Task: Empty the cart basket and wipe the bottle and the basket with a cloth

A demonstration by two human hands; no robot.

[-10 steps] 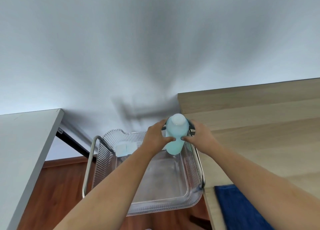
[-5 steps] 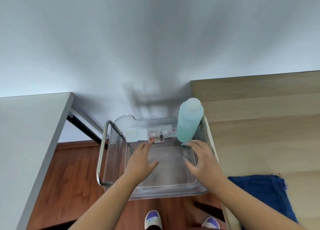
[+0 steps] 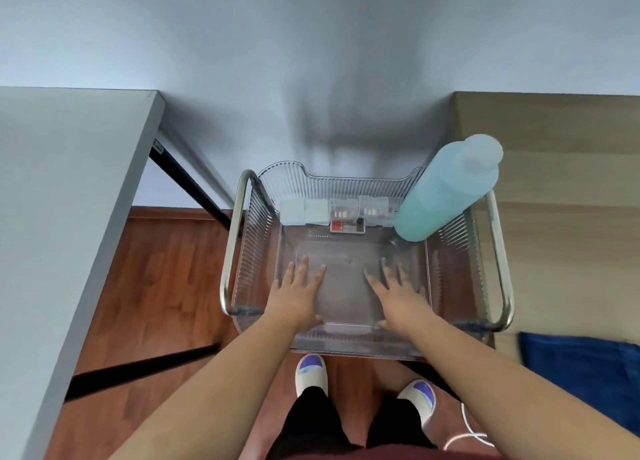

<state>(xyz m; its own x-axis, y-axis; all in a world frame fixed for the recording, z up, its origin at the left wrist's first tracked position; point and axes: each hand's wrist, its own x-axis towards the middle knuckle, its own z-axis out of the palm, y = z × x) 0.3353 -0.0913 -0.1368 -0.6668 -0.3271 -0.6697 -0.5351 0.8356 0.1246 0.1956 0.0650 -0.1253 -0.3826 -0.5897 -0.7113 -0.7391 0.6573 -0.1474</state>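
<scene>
A clear ribbed plastic basket [image 3: 450, 252] sits in the cart's metal frame [image 3: 232, 245] below me. A pale blue bottle with a white cap [image 3: 446, 193] stands in its far right corner, leaning against the wall. Several small clear boxes [image 3: 341, 212] line the basket's far wall. My left hand [image 3: 298, 295] and my right hand [image 3: 398, 295] hover flat over the near part of the basket floor, fingers spread, holding nothing. A dark blue cloth [image 3: 581, 369] lies on the wooden table at the right.
A grey table [image 3: 62, 217] with black legs stands to the left of the cart. A light wooden table [image 3: 561, 189] borders the cart on the right. My feet in white slippers [image 3: 311, 373] stand on the wooden floor under the basket.
Both hands let go of the bottle, which now stands in the basket's far right corner. They drew back toward me and spread open over the basket floor.
</scene>
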